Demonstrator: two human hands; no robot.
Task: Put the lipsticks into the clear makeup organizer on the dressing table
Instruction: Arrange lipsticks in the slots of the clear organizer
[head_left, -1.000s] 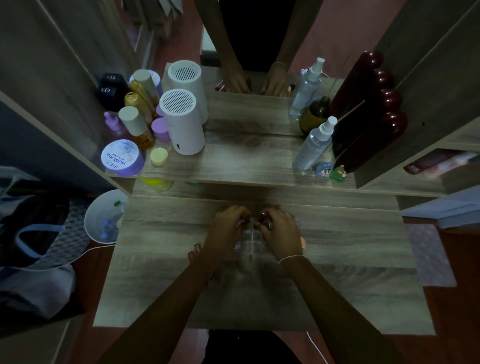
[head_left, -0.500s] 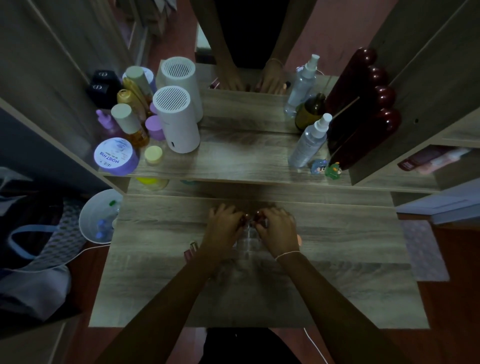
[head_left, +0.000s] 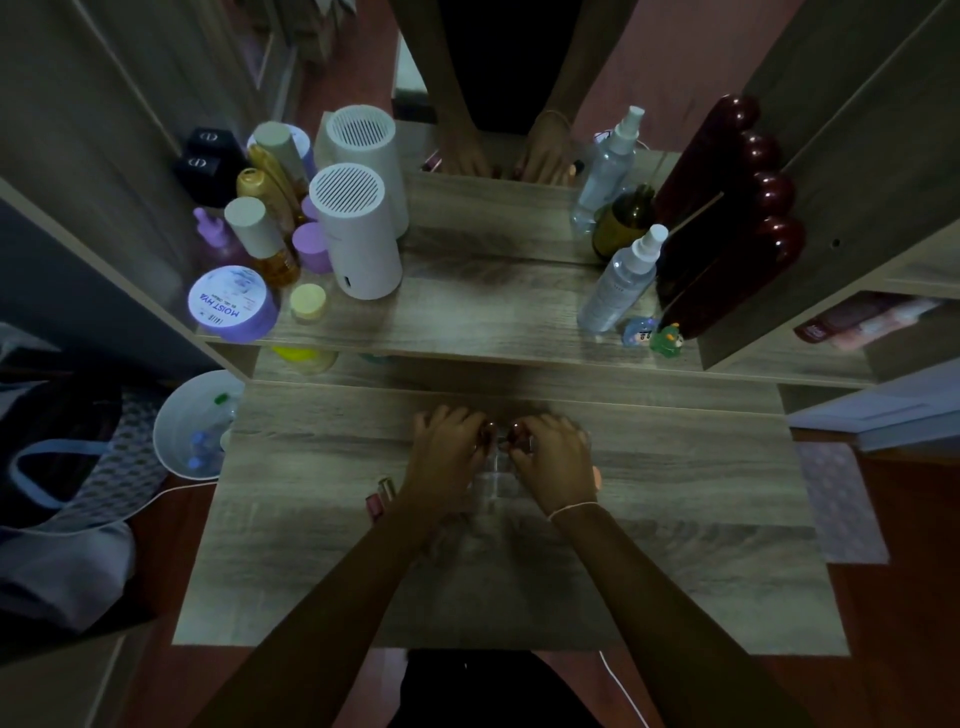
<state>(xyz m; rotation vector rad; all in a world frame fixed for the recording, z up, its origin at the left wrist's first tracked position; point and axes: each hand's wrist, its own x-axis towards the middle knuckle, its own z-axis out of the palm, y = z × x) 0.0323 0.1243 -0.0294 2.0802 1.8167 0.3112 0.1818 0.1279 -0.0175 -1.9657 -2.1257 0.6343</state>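
Observation:
The clear makeup organizer (head_left: 491, 486) stands in the middle of the wooden dressing table (head_left: 675, 545), mostly covered by my hands. My left hand (head_left: 445, 457) rests on its left side with fingers pinched on a dark red lipstick (head_left: 487, 432). On the right side, my right hand (head_left: 551, 462) pinches another dark red lipstick (head_left: 517, 431). Both lipstick tips sit over the organizer's far end. Two more lipsticks (head_left: 381, 498) lie on the table just left of my left wrist. A small peach item (head_left: 597, 475) peeks out beside my right hand.
A raised shelf (head_left: 467, 322) behind holds a white cylinder (head_left: 356, 234), a purple jar (head_left: 231, 304), several bottles, a spray bottle (head_left: 621, 283) and small figurines (head_left: 654, 335). A mirror behind reflects the hands. A white bin (head_left: 192, 431) stands left of the table.
Both hands stay over the organizer with the lipsticks pinched; the fingertips have drawn slightly closer together. The view shifted a little.

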